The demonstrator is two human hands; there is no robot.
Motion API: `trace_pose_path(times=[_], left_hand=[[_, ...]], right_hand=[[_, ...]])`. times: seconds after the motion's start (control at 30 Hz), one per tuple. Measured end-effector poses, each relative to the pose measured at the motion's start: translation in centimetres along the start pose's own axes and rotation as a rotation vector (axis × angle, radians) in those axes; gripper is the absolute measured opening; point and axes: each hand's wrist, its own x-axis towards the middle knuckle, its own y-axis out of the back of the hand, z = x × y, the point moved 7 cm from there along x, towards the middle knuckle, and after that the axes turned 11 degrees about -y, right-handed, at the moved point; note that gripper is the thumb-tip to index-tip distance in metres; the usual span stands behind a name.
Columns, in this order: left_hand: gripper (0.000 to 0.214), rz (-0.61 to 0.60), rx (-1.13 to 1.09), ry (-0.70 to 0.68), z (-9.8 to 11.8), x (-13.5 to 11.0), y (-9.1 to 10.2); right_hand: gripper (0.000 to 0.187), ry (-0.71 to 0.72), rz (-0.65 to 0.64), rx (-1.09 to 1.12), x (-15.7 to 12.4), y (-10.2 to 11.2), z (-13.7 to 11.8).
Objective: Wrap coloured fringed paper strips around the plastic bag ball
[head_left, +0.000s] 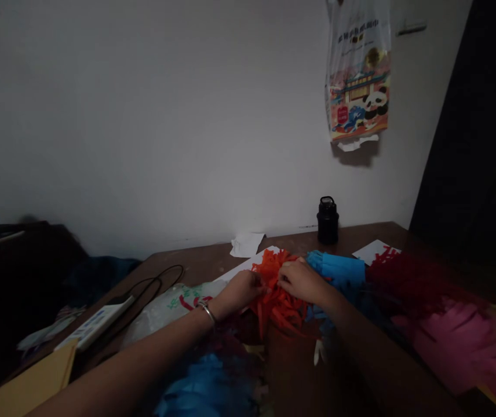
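Note:
Both my hands work at a bunch of orange fringed paper [274, 289] on the brown table [213, 258]. My left hand [241, 291], with a metal bangle on its wrist, pinches the orange strips from the left. From the right, my right hand [302, 281] has its fingers closed on the same bunch. Blue fringed paper [339, 267] lies just behind the right hand.
Dark red fringed paper [408, 281] and pink fringed paper [460, 336] lie to the right, more blue paper [207, 385] near me. A black jar [327, 220] stands by the wall, beside white paper scraps [247, 244]. A power strip with cable [100, 321] lies left. A printed plastic bag [358, 72] hangs on the wall.

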Motion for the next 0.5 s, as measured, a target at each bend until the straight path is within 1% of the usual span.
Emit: trace_pose_path(times=[0.13, 0.37, 0.5], left_hand=[[0.015, 0.001, -0.006, -0.01, 0.18, -0.03, -0.15], [0.03, -0.011, 0.013, -0.003, 0.24, 0.04, -0.2], [0.03, -0.023, 0.017, -0.007, 0.25, 0.08, -0.22]], right_hand=[[0.01, 0.005, -0.002, -0.003, 0.0, -0.06, -0.06], [0.01, 0.013, -0.007, -0.013, 0.05, -0.3, 0.02], [0.01, 0.012, -0.011, -0.02, 0.07, -0.33, 0.04]])
